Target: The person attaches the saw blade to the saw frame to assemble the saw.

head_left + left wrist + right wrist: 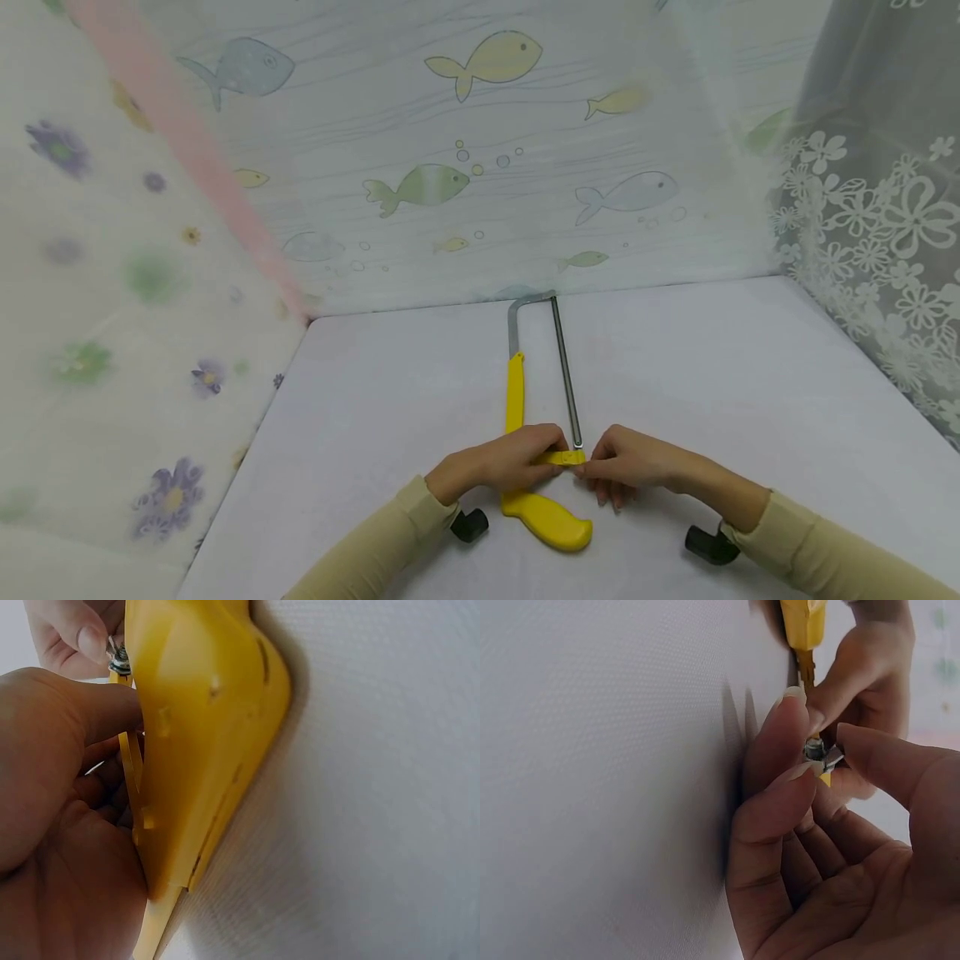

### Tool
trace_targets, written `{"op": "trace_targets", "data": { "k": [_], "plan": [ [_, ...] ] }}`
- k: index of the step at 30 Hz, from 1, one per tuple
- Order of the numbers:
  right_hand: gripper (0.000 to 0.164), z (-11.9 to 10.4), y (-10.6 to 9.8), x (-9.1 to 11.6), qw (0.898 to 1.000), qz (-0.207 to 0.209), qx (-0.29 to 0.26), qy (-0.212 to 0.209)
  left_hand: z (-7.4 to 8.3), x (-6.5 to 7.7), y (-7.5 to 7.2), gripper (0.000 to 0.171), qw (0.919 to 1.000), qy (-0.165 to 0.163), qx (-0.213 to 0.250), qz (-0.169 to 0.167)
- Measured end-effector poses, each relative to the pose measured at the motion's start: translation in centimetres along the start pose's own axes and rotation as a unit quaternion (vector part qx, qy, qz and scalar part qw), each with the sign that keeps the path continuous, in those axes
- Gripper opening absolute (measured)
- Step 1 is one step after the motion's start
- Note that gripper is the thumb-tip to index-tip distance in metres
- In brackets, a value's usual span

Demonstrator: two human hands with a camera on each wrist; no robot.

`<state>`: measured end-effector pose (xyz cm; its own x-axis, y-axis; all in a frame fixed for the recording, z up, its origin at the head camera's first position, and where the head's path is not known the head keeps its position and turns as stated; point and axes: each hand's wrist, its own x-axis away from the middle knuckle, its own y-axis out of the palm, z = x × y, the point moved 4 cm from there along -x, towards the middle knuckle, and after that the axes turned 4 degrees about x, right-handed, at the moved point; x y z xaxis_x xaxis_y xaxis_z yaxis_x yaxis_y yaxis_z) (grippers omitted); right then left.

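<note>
A hacksaw with a yellow handle (551,521) lies on the white-covered table, its grey metal frame (514,327) pointing away from me. The dark blade (566,371) runs along its right side. My left hand (510,458) grips the yellow crosspiece near the handle, thumb and fingers on either side of it in the left wrist view. At the blade's near end, my right hand (633,458) pinches a small metal wing nut (826,756) between thumb and fingertips. The same wing nut (118,658) shows beside the yellow handle in the left wrist view.
The white tabletop (712,375) spreads around the saw. A fish-printed curtain (487,167) hangs at the back, a flowered one (135,333) on the left and a lace one (892,208) on the right. Black wrist cameras (711,546) sit under both sleeves.
</note>
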<state>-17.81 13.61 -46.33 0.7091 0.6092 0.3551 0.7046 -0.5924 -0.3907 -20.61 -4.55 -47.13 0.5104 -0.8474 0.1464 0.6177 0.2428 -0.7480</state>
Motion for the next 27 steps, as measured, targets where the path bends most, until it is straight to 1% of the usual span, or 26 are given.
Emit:
{"op": "trace_targets", "data": {
  "k": [6,10,18,23,27],
  "plan": [
    [0.031,0.29,-0.52,0.4,1.0,-0.002,0.002,-0.003,-0.16,-0.05,0.07,0.014,1.0,-0.005,0.002,0.0],
    [0.027,0.48,-0.71,0.5,1.0,-0.004,0.002,-0.017,-0.15,-0.06,0.06,0.014,1.0,-0.003,-0.002,0.0],
    [0.024,-0.03,-0.46,0.57,0.999,-0.015,-0.002,-0.047,-0.02,0.01,0.02,0.013,1.0,0.005,0.001,0.002],
    [0.021,-0.39,-0.24,0.45,0.999,-0.015,-0.004,-0.042,0.11,-0.04,-0.06,0.012,0.9999,0.009,-0.003,0.003],
    [0.02,-0.47,-0.08,0.39,0.999,-0.019,-0.007,-0.033,0.16,-0.01,-0.06,0.013,1.0,0.006,0.0,0.0]
  ]
}}
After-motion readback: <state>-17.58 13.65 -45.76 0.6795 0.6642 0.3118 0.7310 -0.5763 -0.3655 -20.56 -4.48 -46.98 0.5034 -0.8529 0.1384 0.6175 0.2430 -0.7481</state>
